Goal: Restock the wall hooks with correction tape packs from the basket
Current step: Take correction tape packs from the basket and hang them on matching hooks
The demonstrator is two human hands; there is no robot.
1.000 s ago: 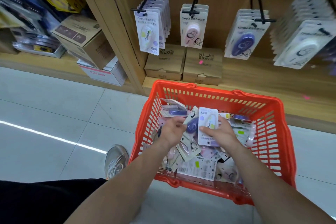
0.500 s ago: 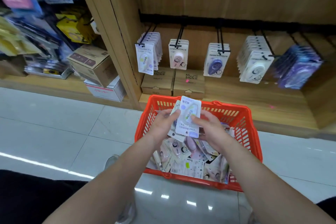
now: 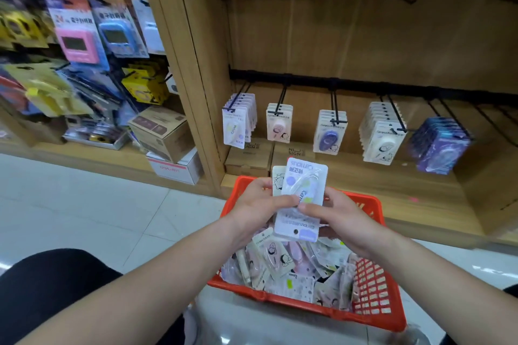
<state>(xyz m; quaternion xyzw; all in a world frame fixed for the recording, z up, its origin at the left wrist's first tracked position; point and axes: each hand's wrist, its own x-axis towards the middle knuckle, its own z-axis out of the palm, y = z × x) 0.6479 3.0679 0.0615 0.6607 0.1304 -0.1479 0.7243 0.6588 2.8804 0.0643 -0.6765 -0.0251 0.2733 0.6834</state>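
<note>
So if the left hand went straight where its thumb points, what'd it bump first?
Probably the right hand, whose fingertips sit beside the left hand on the correction tape pack.

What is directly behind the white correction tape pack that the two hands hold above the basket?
A second pack with a cartoon print peeks out at its left edge, next to the left hand. The front pack covers the rest, so its type cannot be told.
</note>
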